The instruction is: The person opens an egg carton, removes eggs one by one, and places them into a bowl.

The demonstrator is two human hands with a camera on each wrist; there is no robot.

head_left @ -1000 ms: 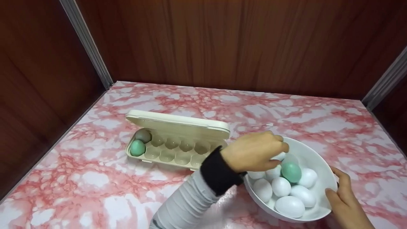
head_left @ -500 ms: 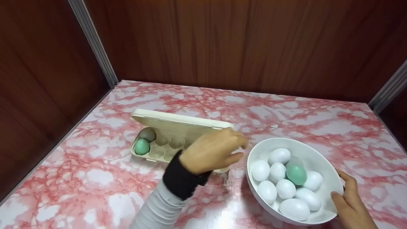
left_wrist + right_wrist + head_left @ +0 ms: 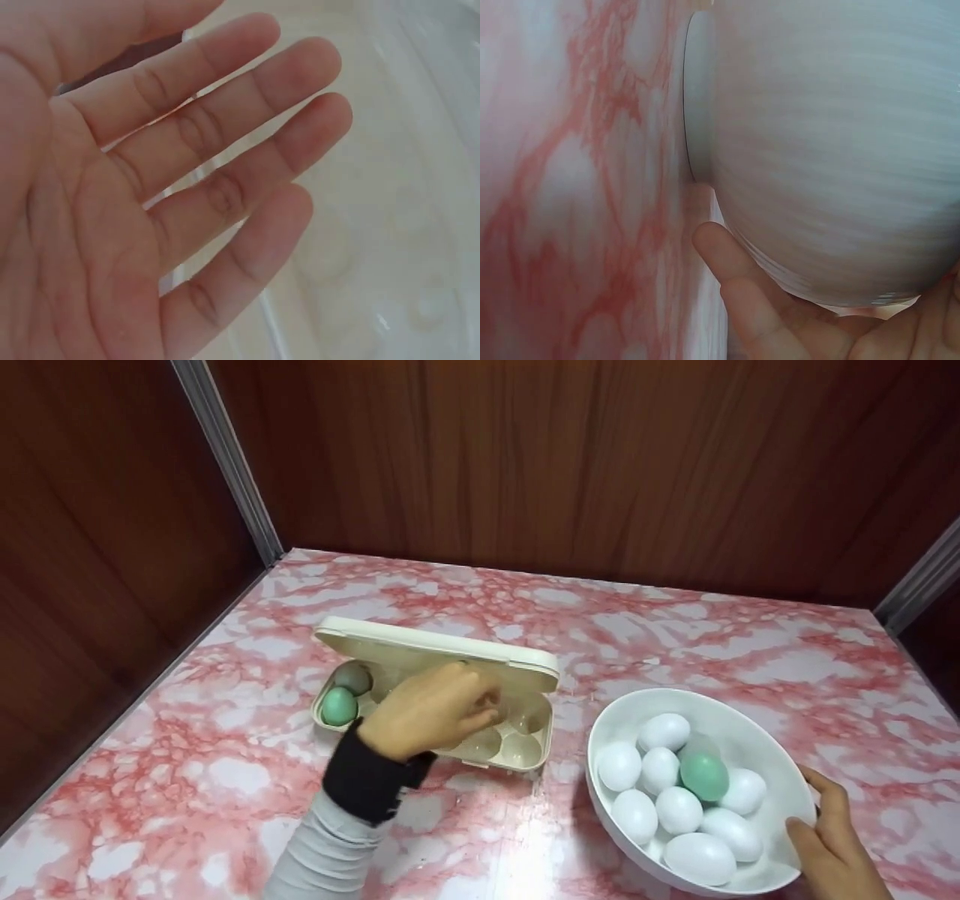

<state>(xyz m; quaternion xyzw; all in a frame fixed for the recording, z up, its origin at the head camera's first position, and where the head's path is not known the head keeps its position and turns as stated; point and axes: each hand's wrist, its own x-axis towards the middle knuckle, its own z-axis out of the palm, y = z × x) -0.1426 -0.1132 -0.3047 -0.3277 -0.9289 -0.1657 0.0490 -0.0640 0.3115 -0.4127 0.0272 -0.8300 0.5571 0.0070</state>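
Observation:
My left hand [image 3: 431, 709] hovers over the cream egg carton [image 3: 442, 639], covering its middle cups. In the left wrist view its fingers [image 3: 225, 191] are extended over the pale, blurred carton, and no egg shows in the palm. A green egg [image 3: 340, 706] and a darker greyish egg [image 3: 352, 678] sit in the leftmost cups. My right hand [image 3: 832, 832] grips the white bowl [image 3: 780, 787] at its right rim, thumb on top and fingers [image 3: 754, 315] along the outside. Inside are several white eggs [image 3: 679, 810] and one green egg [image 3: 704, 776].
The carton's lid stands propped up along its back. Uncovered cups [image 3: 520, 750] show at the carton's right end. Under everything is a red-and-white marbled tabletop [image 3: 232, 780], enclosed by dark wood panels [image 3: 570, 465] and metal corner strips [image 3: 232, 465].
My left hand has moved left, from over the bowl to above the carton. The white egg it was covering now shows in the bowl. My right hand stays on the bowl's rim.

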